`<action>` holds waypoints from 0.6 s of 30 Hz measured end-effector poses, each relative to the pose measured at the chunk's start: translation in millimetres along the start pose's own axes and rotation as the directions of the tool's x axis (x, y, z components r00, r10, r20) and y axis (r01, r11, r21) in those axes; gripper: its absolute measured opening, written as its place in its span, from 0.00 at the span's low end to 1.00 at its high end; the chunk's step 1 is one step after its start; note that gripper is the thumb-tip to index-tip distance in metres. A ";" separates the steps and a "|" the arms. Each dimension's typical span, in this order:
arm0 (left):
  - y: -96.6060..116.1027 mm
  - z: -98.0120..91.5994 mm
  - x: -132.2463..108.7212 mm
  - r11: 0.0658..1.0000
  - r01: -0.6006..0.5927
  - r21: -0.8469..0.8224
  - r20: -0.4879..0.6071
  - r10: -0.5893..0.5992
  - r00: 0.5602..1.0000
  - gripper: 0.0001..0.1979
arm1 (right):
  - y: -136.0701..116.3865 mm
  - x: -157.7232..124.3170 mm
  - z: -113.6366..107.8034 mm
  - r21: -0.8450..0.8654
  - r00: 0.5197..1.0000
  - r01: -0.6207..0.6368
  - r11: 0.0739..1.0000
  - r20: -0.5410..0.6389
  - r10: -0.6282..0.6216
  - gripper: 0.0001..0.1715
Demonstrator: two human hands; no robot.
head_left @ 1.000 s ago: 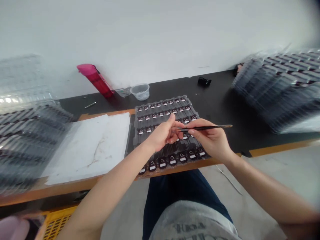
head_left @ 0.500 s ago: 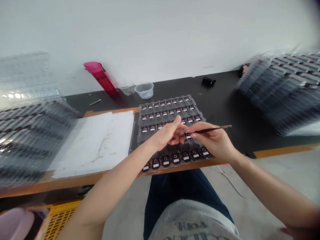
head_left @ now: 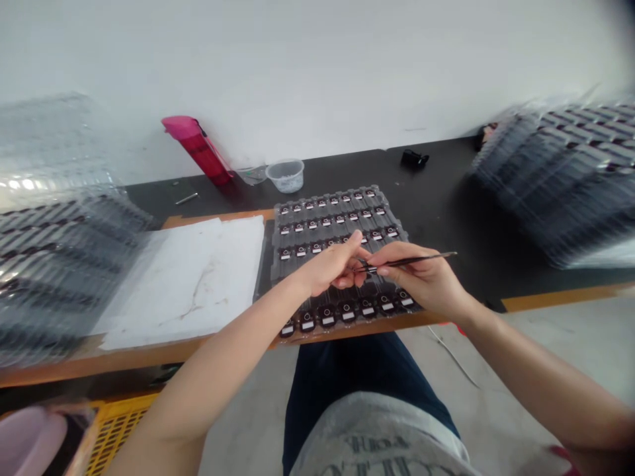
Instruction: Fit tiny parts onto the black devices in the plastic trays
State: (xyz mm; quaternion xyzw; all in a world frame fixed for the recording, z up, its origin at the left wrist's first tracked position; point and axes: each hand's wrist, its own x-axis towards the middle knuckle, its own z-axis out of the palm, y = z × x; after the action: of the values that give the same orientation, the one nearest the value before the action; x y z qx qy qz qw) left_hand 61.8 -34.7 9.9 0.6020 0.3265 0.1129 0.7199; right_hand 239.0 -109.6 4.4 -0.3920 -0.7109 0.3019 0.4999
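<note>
Working right over the tray here, so everything's placed off that: a dark plastic blister tray point(head_left: 378, 196) full of rows of small round black parts point(head_left: 327, 316) with little white labels. Just below its front edge are my jeans point(head_left: 367, 370), and off below its left corner sits a yellow crate point(head_left: 119, 430). Above the lower rows, my right hand point(head_left: 421, 277) pinches a thin dark tool point(head_left: 411, 262) between thumb and fingers, tip pointing left, though I can't tell if it's tweezers or something else. My left hand point(head_left: 330, 268) is right up against that tip, fingers point(head_left: 347, 281) loosely curled, and I can't tell whether they're gripping anything. Left of the tray lies a sheet of white paper point(head_left: 183, 281), with a plastic-wrapped tray stack point(head_left: 64, 264) further left and another point(head_left: 555, 185) off to the right. Beyond the tray, on the black benchtop point(head_left: 446, 198), are a clear plastic tub point(head_left: 284, 175), a pink-and-red bottle point(head_left: 196, 149), a small metal pin point(head_left: 186, 198) and a black clip point(head_left: 414, 158), all in front of a white wall point(head_left: 317, 66).
</note>
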 end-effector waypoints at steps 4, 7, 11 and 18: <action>-0.9 0.3 1.9 1.000 0.009 0.012 0.003 -0.009 1.000 0.36 | -0.2 -1.3 -0.2 -0.010 1.000 0.016 1.000 -0.003 -0.017 0.08; 0.2 1.6 2.2 1.000 0.008 0.022 -0.009 -0.008 1.000 0.36 | -0.4 -2.2 0.5 -0.002 0.999 0.012 1.000 -0.034 -0.012 0.08; 2.9 -0.3 0.6 0.992 0.022 0.122 -0.119 -0.007 0.993 0.35 | 3.3 -2.6 3.1 0.009 0.981 -0.070 0.997 -0.180 0.071 0.06; -0.5 -17.1 6.2 0.644 0.111 0.757 -0.381 0.297 0.876 0.16 | 24.4 -5.1 12.7 -0.117 0.939 -0.228 0.967 -0.289 0.186 0.06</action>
State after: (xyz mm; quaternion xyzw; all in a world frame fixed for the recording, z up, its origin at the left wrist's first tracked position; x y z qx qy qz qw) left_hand 56.0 -17.8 6.4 0.8171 0.4756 0.1468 0.2909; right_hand 234.2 -102.0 -22.1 -0.5389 -0.6096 0.2418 0.5287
